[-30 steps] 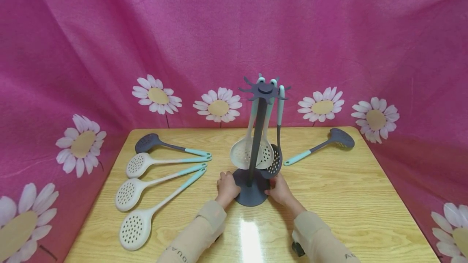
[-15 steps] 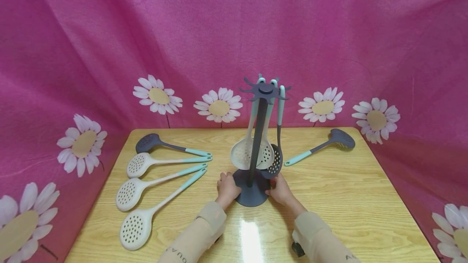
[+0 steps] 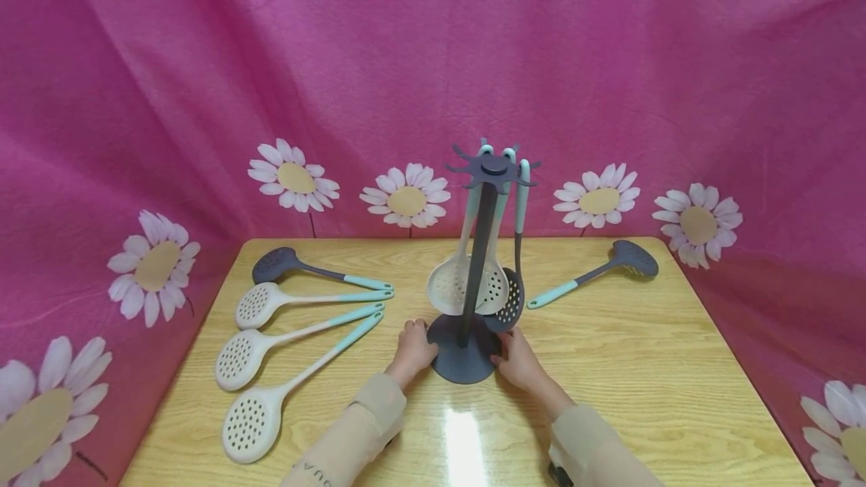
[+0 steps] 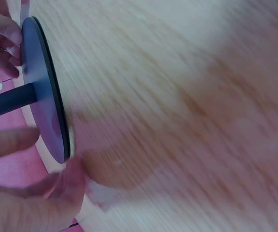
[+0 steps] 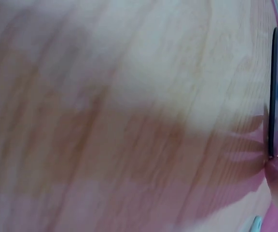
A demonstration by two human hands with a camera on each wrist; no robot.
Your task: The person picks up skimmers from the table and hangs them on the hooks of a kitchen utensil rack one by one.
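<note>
A dark grey utensil stand (image 3: 476,261) rises from a round base (image 3: 462,367) at the table's middle. Two cream skimmers (image 3: 448,288) and a dark slotted ladle (image 3: 510,310) hang from its hooks. My left hand (image 3: 414,352) is at the base's left edge, with thumb and fingers apart around the rim in the left wrist view. My right hand (image 3: 521,361) lies at the right edge, below the hanging dark ladle. In the right wrist view, its fingertips (image 5: 275,168) are close to the rim, loosely spaced; contact is hard to tell. Part of each hand's fingers is hidden.
On the left lie a dark slotted utensil (image 3: 276,264) and several cream skimmers (image 3: 246,424), turquoise handles pointing inward. Another dark slotted utensil (image 3: 634,258) lies at the back right. A pink flowered cloth (image 3: 379,58) stands behind the wooden table (image 3: 649,374).
My left hand has drawn slightly left from the base, and my right hand has eased slightly right. More of the base's rim shows. The hanging utensils stay on their hooks.
</note>
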